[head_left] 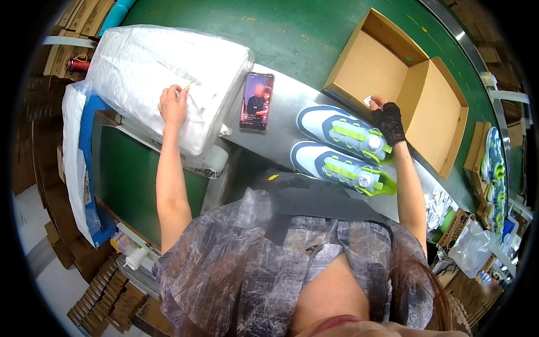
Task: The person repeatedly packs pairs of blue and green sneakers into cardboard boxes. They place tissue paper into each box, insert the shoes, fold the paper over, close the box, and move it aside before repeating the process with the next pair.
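Note:
My left hand (173,105) rests on a thick stack of white tissue paper (140,67) in a clear plastic wrap. Its fingers are bent and pinch at the crumpled top sheet. On my right hand (387,121) is a black lace fingerless glove. Those fingers curl over the near edge of an open brown shoebox (359,62), beside a small white patch. Just left of that hand lie two light blue sneakers with lime green trim, one farther sneaker (342,130) and one nearer sneaker (337,165), toes pointing left. The shoebox's inside shows bare cardboard, and its lid (441,112) is folded open.
A phone (257,102) with a lit screen lies between the paper stack and the sneakers, on a grey metal ledge (286,87). Beyond runs a green belt (292,33). More boxed shoes (494,180) stand at far right. Flattened cardboard (112,297) is stacked at lower left.

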{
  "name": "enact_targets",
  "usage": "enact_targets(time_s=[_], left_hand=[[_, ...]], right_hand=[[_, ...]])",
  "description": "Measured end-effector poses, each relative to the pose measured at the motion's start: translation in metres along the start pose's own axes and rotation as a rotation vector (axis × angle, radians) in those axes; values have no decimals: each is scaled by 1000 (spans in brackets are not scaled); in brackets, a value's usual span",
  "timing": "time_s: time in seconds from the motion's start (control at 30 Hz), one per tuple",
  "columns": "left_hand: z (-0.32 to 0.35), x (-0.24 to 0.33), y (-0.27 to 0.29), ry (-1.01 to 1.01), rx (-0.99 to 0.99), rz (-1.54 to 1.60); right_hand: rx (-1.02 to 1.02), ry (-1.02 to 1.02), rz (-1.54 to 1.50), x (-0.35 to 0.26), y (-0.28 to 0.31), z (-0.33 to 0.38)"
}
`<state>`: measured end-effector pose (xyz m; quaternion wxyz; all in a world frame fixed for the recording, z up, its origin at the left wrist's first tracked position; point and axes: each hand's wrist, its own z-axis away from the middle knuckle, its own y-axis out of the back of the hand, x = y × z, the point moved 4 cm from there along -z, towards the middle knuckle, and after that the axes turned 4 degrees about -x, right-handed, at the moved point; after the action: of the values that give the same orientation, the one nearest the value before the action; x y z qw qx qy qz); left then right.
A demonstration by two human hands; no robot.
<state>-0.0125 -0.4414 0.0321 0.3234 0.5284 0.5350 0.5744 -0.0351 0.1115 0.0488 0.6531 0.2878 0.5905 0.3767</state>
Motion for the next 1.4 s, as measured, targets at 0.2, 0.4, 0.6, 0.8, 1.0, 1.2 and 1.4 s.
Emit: enact_targets(time_s=[0.2,0.4,0.6,0.8,1.0,1.2,1.4], left_hand=[[-20,-20,36,-29,54,87],[-24,48,204,97,261,471],[-5,256,189,-369,-82,1095],[11,444,125,-634,-506,1481],[43,505,76,-1151,104,726],[33,432,-25,-1070,-142,50],[-35,338,-28,-533,7,-155]], right_hand=[[23,13,-60,11,-2,2],[38,-14,-441,14,-8,4],[-171,339,-424,-100,39,27],[113,25,-997,-109,91,26],[899,-254,-1404,62,135,10],[1383,-388,-1285,257,199,103],[1724,-649,-1172,377,175,201]])
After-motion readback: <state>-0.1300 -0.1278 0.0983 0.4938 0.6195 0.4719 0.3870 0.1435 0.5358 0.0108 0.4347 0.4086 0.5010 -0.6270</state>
